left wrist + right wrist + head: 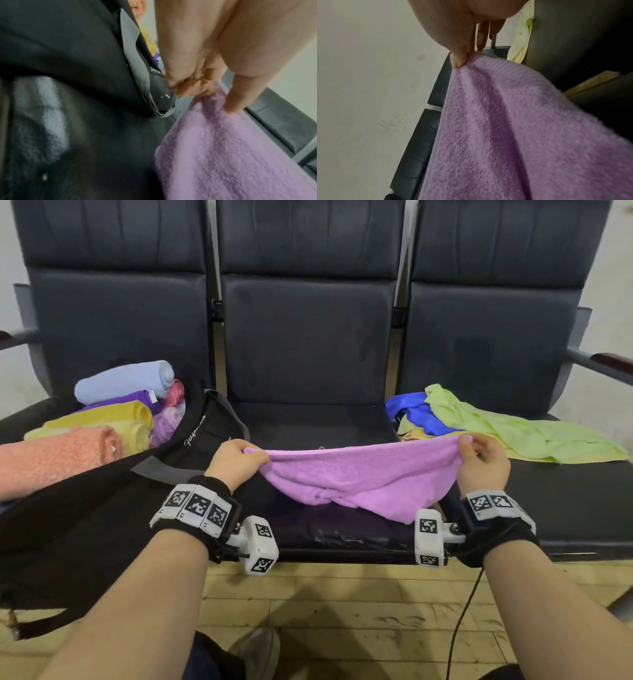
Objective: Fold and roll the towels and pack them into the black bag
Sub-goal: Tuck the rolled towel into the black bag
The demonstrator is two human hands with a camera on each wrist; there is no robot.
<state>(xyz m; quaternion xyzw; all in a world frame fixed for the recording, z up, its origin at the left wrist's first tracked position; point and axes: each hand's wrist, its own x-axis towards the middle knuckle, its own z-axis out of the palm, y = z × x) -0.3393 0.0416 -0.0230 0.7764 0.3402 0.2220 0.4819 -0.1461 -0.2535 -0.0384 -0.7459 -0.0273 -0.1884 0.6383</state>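
Observation:
A lilac towel hangs stretched between my two hands above the middle seat, its lower part sagging and twisted near the seat's front. My left hand pinches its left top corner, thumb and curled fingers on the cloth. My right hand pinches the right top corner between thumb and fingers. The black bag lies open on the left seat, holding several rolled towels in blue, purple, yellow, pink and peach.
A heap of loose towels, blue and light green, lies on the right seat. Dark seat backs rise behind. Metal armrests stick out at both ends. Below the seat edge is a tiled floor with my shoe.

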